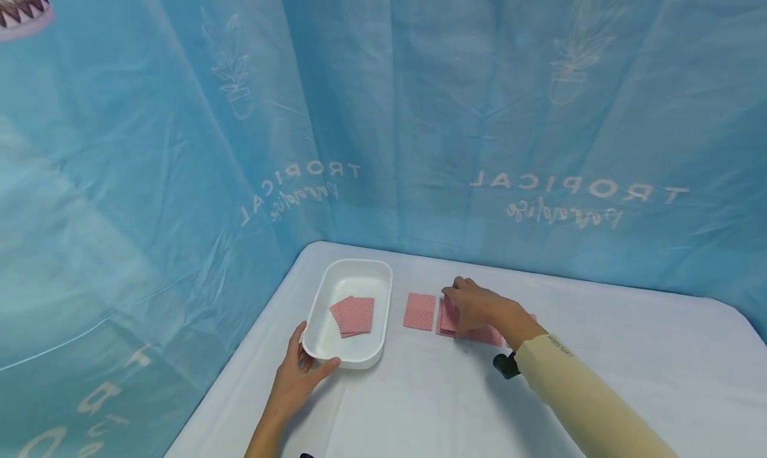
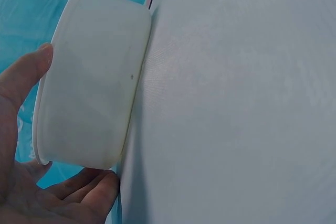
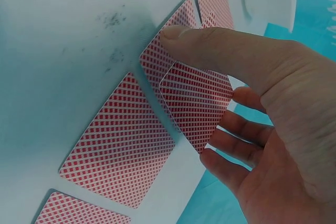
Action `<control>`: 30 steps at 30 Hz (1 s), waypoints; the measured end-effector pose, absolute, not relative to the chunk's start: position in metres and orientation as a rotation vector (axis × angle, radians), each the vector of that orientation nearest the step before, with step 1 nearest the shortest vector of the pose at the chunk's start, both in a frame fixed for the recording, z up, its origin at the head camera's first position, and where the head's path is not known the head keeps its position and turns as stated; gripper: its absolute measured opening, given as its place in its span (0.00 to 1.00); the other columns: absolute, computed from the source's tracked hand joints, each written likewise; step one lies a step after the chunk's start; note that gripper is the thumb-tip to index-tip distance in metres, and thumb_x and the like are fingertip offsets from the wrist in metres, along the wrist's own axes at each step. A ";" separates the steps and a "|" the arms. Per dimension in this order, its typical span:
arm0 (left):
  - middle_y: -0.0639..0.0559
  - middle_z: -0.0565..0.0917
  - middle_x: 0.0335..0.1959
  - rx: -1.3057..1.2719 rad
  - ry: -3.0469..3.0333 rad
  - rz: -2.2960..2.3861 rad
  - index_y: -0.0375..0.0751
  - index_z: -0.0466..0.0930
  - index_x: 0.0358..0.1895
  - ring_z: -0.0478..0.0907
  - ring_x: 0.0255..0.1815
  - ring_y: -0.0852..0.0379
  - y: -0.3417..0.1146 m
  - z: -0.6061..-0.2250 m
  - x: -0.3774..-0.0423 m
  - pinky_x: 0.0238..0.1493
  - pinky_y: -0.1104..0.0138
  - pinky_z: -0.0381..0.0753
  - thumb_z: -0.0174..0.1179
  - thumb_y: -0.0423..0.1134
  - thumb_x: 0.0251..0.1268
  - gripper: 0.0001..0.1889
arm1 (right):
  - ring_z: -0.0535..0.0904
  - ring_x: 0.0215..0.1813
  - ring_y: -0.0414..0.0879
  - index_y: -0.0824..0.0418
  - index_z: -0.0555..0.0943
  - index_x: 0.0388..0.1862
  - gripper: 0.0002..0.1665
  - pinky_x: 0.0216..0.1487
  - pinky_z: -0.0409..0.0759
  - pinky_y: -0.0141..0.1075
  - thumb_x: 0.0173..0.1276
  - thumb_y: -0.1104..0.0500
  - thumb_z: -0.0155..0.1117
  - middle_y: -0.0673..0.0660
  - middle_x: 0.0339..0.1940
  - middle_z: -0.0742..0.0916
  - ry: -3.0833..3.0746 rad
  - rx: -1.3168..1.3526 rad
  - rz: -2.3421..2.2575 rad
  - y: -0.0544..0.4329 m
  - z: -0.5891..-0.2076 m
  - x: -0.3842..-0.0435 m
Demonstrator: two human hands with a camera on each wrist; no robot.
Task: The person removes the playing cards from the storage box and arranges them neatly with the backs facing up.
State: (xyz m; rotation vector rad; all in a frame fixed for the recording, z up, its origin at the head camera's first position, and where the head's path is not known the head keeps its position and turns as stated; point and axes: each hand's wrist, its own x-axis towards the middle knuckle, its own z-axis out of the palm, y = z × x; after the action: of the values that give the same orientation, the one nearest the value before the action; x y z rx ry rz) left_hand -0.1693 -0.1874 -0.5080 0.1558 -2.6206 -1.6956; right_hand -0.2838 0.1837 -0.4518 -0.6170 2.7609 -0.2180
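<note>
My left hand (image 1: 293, 381) grips the near left corner of a white plastic tub (image 1: 358, 363), its thumb at the rim and the other fingers around the side in the left wrist view. Red-patterned playing cards (image 1: 358, 315) lie overlapping, backs up, inside the tub. Over the row of cards to its right, my right hand (image 1: 482, 309) holds a playing card (image 3: 197, 103) between thumb and fingers. This card is tilted above another face-down card (image 3: 155, 64). Beside that one lies a further card (image 3: 118, 142), partly covered by the hand in the head view.
One face-down card (image 1: 419, 311) lies between the tub and my right hand. Another card (image 3: 79, 211) shows at the bottom of the right wrist view. The white tabletop (image 1: 407, 405) meets a blue printed curtain (image 1: 431, 198) at the back and left.
</note>
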 end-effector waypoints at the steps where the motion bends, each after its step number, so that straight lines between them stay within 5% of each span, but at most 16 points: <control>1: 0.42 0.61 0.72 0.154 -2.624 -1.695 0.56 0.45 0.76 0.62 0.70 0.43 -0.187 -0.509 -0.170 0.64 0.57 0.68 0.73 0.53 0.50 0.54 | 0.65 0.58 0.49 0.56 0.67 0.70 0.55 0.52 0.79 0.43 0.43 0.49 0.81 0.53 0.57 0.71 2.764 -0.616 -0.209 0.186 -0.452 -0.283; 30: 0.39 0.60 0.72 0.191 -2.661 -1.713 0.55 0.41 0.77 0.61 0.70 0.43 -0.186 -0.505 -0.171 0.65 0.58 0.67 0.73 0.53 0.50 0.56 | 0.66 0.59 0.49 0.60 0.64 0.72 0.59 0.50 0.80 0.44 0.43 0.45 0.82 0.56 0.58 0.71 2.809 -0.532 -0.289 0.223 -0.444 -0.273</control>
State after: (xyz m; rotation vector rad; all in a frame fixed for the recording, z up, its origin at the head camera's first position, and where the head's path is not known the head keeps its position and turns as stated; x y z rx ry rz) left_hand -0.1710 -0.1859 -0.5048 0.1909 -2.6612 -1.7125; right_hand -0.2725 0.2231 -0.4444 -0.5319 2.8087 -0.2887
